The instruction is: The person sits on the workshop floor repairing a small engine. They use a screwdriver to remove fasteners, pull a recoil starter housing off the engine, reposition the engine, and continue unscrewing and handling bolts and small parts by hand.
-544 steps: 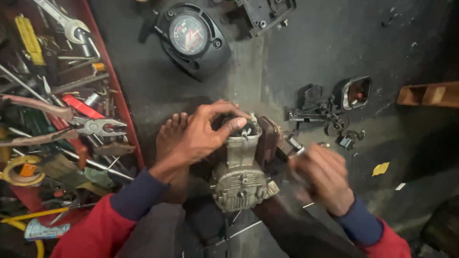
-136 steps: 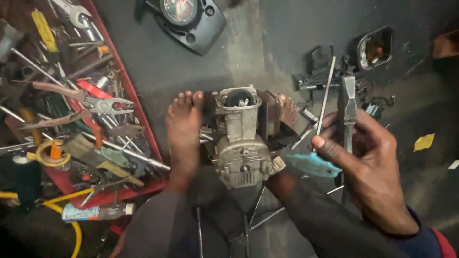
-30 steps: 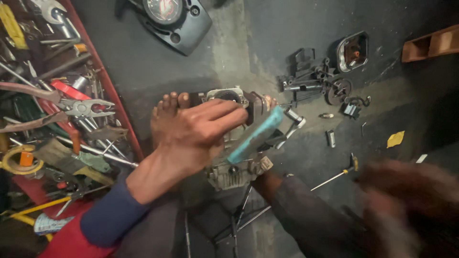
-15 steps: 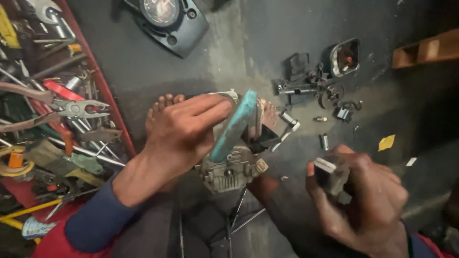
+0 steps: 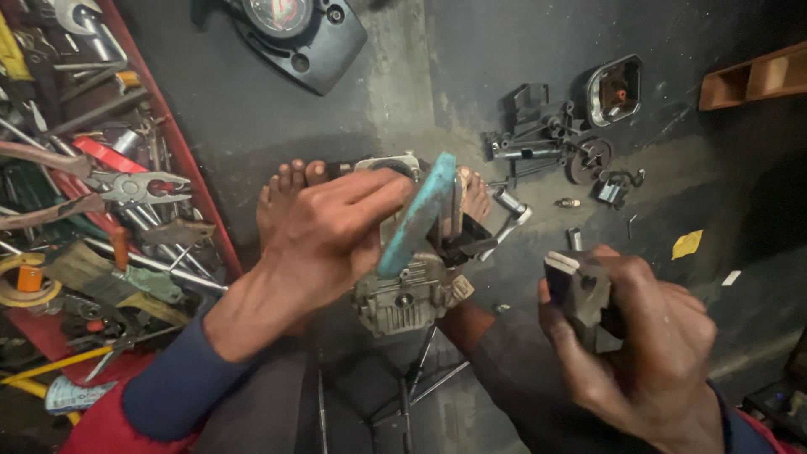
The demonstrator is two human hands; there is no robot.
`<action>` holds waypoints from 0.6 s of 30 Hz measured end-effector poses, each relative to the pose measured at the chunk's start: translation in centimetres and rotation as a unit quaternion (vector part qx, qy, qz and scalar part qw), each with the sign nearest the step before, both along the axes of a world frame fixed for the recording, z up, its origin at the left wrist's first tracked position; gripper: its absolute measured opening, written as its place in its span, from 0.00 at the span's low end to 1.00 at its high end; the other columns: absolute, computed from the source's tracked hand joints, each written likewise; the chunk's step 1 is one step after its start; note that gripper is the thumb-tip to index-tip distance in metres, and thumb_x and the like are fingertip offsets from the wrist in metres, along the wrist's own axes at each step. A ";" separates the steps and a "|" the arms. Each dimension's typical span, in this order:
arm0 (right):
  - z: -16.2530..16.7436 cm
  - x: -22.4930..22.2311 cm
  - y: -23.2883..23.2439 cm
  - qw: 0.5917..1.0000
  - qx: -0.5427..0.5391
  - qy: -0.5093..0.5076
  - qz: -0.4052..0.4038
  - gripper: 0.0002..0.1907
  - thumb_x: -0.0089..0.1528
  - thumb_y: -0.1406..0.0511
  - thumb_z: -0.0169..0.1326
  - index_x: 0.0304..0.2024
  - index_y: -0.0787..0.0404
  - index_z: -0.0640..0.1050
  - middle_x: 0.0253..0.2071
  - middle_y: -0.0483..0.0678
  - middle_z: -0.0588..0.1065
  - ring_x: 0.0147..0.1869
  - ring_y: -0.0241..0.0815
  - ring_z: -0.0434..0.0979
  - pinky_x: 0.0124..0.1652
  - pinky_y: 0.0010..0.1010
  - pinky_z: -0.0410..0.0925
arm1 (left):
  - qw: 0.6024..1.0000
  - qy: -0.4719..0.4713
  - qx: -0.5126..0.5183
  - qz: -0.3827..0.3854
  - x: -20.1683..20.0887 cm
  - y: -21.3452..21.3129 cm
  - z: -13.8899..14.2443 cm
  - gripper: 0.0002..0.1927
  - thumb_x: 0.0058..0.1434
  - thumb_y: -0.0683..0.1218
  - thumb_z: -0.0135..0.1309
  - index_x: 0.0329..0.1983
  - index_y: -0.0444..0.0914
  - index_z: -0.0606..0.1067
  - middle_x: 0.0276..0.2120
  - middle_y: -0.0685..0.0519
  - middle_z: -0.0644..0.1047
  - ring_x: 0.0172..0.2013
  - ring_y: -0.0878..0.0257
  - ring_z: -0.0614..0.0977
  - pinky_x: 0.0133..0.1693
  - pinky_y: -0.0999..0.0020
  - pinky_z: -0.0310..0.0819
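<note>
Two hands work over a small grey engine block (image 5: 410, 290) that stands on the dark floor (image 5: 403, 101), braced between the person's bare feet (image 5: 284, 197). The left hand (image 5: 328, 235) lies directly on the block's upper end, its grip closed around the turquoise handle of a tool (image 5: 418, 217). The handle's long axis runs obliquely, from lower left near the palm up and to the right over the block's open top; the working tip is hidden behind the handle and block, so where it seats cannot be told. The right hand (image 5: 639, 336) is held apart from the block, lower right of it and nearer the camera, its grip clamped on a dark rectangular metal piece (image 5: 580, 294) whose pale edge faces up and left, toward the block. The left hand is thus the nearer of the two to the block; the metal piece lies to the right of the handle with open floor between them. A red tool tray (image 5: 202, 210) with pliers (image 5: 134, 187) borders the left side; loose black parts (image 5: 555, 147) lie scattered upper right, a round gauge housing (image 5: 294, 34) at top.

Compared with half a second earlier, the handle tilts slightly more toward the right, and the right hand with its metal piece sits a little higher and closer to the block. The feet and block keep their places.
</note>
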State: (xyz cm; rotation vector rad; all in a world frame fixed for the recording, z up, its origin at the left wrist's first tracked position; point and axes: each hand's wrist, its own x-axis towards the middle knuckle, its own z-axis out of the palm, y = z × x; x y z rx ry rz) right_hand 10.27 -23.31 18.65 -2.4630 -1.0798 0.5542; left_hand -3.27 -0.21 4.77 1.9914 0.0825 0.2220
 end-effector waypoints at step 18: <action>2.5 1.0 1.8 0.997 0.015 0.016 0.075 0.21 0.51 0.68 0.62 0.43 0.74 0.73 0.33 0.57 0.77 0.32 0.47 0.81 0.33 0.33 0.71 | 0.997 -0.013 0.045 -0.056 1.0 -0.1 0.7 0.24 0.46 0.34 0.58 0.49 0.34 0.72 0.39 0.48 0.75 0.42 0.50 0.79 0.40 0.57 0.74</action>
